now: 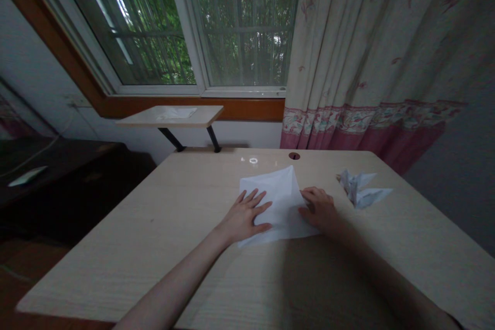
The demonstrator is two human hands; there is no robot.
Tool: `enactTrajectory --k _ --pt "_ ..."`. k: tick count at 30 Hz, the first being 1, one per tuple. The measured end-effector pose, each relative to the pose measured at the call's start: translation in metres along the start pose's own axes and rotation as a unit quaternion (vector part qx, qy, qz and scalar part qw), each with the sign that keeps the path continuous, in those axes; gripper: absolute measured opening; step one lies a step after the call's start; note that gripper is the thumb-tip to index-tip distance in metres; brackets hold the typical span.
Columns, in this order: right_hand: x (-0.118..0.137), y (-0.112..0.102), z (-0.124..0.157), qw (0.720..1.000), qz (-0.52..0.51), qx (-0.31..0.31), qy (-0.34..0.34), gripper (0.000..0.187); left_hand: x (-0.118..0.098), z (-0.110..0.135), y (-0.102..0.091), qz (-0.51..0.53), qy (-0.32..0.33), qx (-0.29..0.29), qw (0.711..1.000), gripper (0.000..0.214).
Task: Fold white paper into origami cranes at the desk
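Probably light, easily creased, best taken by edges: white paper sheet [284, 206] below frame centre, under spread fingers of left hand [244, 217] and, at right edge, bent fingers of right hand [320, 209], cannot tell if pinching.

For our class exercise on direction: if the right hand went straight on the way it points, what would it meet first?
The right hand would first meet the white paper, directly at its fingers, though exact contact is unclear.
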State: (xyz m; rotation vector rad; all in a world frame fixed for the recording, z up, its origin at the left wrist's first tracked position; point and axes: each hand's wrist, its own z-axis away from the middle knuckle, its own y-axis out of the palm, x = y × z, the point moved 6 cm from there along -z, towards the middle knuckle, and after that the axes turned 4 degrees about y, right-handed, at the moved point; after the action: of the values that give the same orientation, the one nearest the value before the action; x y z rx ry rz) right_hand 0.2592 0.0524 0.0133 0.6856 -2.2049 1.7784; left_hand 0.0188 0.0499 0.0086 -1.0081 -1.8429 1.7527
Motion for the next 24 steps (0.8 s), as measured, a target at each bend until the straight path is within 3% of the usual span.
enactTrajectory --k 6,11,16,20,24 --pt "0.005 -0.013 0.003 0.997 0.080 0.015 0.011 0.007 -0.005 -0.002 -0.004 -0.011 -0.010 0.018 1.000 0.079" --pt "0.003 -0.013 0.002 0.999 -0.050 -0.012 -0.016 0.005 -0.005 -0.002 -0.002 -0.013 -0.011 0.024 1.000 0.079" --pt "0.010 -0.010 0.004 0.960 -0.276 -0.021 -0.048 0.017 -0.002 -0.001 0.000 -0.007 -0.008 0.007 1.000 0.079" --pt "0.019 -0.016 0.009 0.937 -0.348 -0.023 -0.007 0.029 -0.003 -0.001 0.000 -0.015 -0.005 0.005 1.000 0.077" --pt "0.033 -0.012 0.014 0.926 -0.375 0.046 -0.019 0.047 -0.007 0.000 -0.004 -0.022 -0.001 -0.009 1.000 0.075"
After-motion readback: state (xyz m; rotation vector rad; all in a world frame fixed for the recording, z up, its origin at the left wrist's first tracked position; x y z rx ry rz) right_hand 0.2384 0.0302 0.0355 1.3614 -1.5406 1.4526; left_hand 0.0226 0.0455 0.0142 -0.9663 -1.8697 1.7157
